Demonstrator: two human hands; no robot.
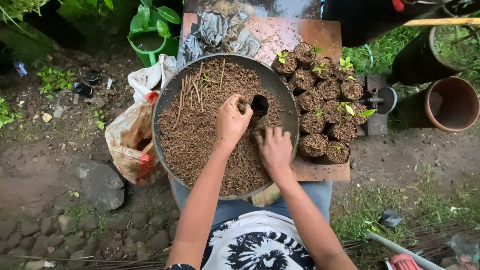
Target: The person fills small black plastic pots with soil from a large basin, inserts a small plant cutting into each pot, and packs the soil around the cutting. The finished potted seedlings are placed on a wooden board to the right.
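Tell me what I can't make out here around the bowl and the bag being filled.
- Small black bag, head view: its lower part is sunk in the brown potting mix.
- Left hand: fingertips curl out of sight at the bag's mouth.
- Right hand: fingertips are buried in the mix.
- Round bowl: near rim is covered by the forearms.

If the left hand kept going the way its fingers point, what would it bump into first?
Probably the small black bag standing open in the soil mix; the left hand already has its fingertips at the bag's rim. Depth is hard to judge from above.
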